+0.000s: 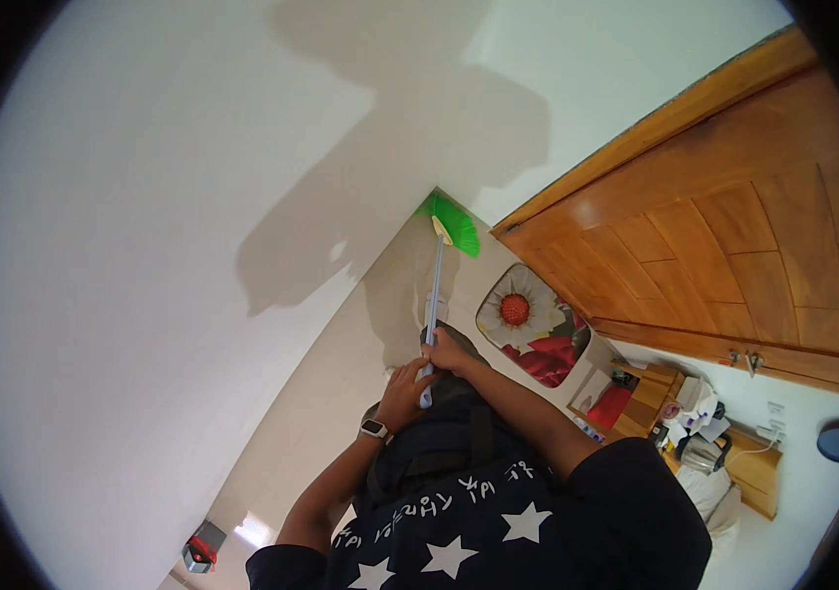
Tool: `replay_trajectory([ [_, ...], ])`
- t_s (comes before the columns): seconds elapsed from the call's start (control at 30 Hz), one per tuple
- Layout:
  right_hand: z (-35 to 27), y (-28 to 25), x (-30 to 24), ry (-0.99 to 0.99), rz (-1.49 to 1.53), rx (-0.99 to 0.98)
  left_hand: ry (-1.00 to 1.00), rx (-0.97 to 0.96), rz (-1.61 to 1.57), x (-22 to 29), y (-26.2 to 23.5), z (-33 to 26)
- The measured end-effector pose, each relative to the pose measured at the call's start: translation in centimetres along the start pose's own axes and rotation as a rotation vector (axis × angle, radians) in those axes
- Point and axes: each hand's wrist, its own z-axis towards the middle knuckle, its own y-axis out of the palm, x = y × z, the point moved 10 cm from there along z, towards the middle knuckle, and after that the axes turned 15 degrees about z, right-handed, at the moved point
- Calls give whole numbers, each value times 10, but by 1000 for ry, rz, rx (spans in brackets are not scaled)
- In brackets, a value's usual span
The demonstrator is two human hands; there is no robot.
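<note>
A broom with a long pale blue-grey handle [434,293] reaches away from my body, its green bristles [454,225] pressed into the corner where two white walls meet the floor. Both of my hands are closed around the handle. My left hand [404,393] grips near the top end, and a watch sits on that wrist. Just beyond it, my right hand [450,352] wraps the shaft a little farther along. The two hands are very close together, and my fingers partly cover the handle there.
A wooden door [695,236] stands on the right. Beside the broom lies a flower-patterned mat [536,329] on the beige floor [316,393]. Wooden furniture [651,393] with cluttered items is at lower right. A dark box with red [205,546] sits at lower left.
</note>
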Motion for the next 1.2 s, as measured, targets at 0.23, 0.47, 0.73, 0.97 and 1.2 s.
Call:
replay_trajectory([
  [0.23,3,-4,3,152,-182,99,268,28,52,13,5,5],
  [0.47,-22,1,26,104,56,171,242,77,-15,32,-18,-11],
  [0.73,-75,50,51,113,523,174,439,98,5,39,-15,-79],
  [0.97,-80,82,59,248,801,160,447,-138,-64,45,4,-88],
  [1.2,-65,64,72,187,478,247,607,-52,-13,51,34,-79],
])
